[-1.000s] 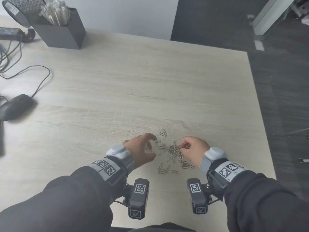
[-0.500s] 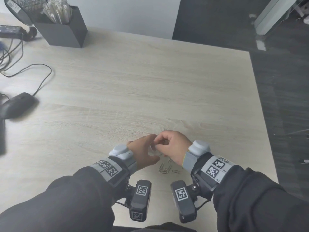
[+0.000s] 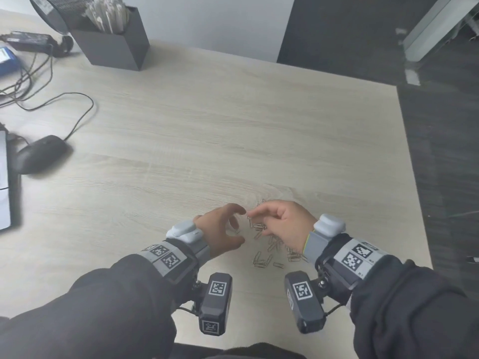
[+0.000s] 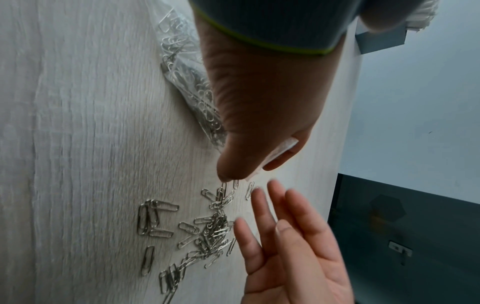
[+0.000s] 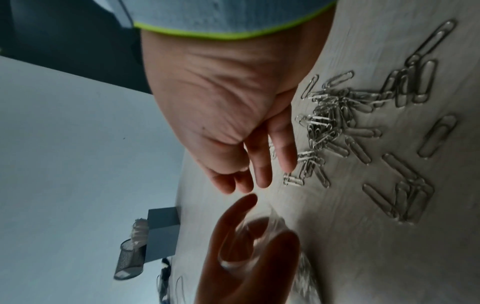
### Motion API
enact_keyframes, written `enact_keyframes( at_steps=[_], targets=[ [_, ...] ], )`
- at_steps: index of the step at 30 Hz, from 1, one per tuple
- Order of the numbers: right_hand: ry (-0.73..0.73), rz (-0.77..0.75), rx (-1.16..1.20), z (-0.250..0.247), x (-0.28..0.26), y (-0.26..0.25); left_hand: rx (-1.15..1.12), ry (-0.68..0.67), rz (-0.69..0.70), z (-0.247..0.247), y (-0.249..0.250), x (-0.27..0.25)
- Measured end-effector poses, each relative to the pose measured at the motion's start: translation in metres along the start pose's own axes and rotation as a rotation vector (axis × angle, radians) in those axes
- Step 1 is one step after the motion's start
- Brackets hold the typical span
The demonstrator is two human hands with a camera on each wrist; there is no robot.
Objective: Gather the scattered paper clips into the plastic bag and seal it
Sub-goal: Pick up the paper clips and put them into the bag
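Observation:
Several silver paper clips (image 3: 269,244) lie loose on the pale wooden table (image 3: 207,141), just in front of me between my hands; the wrist views show them as a tangled heap (image 4: 210,230) (image 5: 335,115). My left hand (image 3: 237,225) pinches the mouth of a clear plastic bag (image 4: 187,67) between thumb and fingers and holds it open (image 5: 246,253). The bag has many clips in it and rests on the table under that wrist. My right hand (image 3: 269,216) hovers just right of the bag mouth, above the heap, its fingers (image 4: 272,216) straight and holding nothing.
A black box of white sticks (image 3: 114,45) and a mesh cup (image 3: 64,11) stand at the far left. A black mouse (image 3: 41,154) with its cable (image 3: 77,112) lies at the left. The table's right edge (image 3: 414,177) is close to my right arm.
My right hand came left from the heap to the bag mouth, then drew back a little to the right with its fingers spread. My left hand has kept hold of the bag.

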State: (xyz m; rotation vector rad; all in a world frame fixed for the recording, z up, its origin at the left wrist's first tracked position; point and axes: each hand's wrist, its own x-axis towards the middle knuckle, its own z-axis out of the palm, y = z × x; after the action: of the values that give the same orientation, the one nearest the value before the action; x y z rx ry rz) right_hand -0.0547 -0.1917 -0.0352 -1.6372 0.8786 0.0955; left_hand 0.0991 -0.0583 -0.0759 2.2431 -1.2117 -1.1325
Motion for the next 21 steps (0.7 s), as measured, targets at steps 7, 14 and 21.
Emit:
enact_keyframes(
  at_steps=[7, 14, 21],
  targets=[
    [0.205, 0.074, -0.543, -0.022, 0.034, 0.035, -0.003, 0.037, -0.027, -0.006, -0.014, -0.005],
    [-0.082, -0.148, -0.872, -0.006, 0.046, 0.033, 0.001, 0.056, -0.037, -0.006, -0.019, -0.007],
    [-0.27, -0.366, -0.999, -0.008, 0.026, 0.048, 0.024, 0.026, -0.023, -0.005, -0.022, -0.002]
  ],
)
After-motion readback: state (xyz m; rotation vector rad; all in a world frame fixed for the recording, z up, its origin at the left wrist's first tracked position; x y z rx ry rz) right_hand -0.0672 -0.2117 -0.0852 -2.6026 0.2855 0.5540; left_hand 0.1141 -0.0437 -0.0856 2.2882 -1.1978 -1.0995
